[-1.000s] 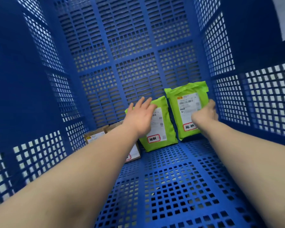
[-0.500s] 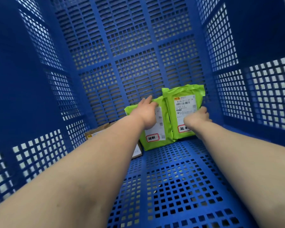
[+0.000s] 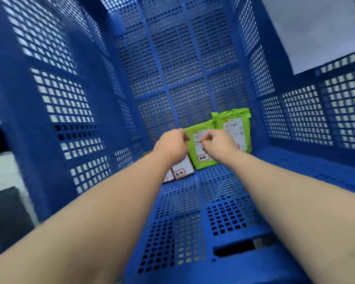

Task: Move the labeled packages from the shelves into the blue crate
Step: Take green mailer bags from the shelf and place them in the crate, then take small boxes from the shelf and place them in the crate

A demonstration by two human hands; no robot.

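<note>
I look into the blue crate (image 3: 172, 78). Two green labeled packages lean upright against its far wall: the nearer one (image 3: 194, 154) and one behind it to the right (image 3: 231, 128). To their left, brown labeled boxes (image 3: 181, 172) stand on the crate floor, partly hidden by my left arm. My left hand (image 3: 171, 145) and my right hand (image 3: 218, 145) hover side by side in front of the nearer green package. The fingers of both hands are curled and hold nothing. I cannot tell whether the right fingertips touch the label.
The perforated crate floor (image 3: 193, 222) stretches toward me, with a slot cut-out (image 3: 234, 248) near the front. High mesh walls close in on both sides. Outside at the left, a dark object (image 3: 4, 212) sits on a pale floor.
My left hand has lifted off the nearer green package and curled. My right hand let go of the right green package and moved left. The view pulled back and up.
</note>
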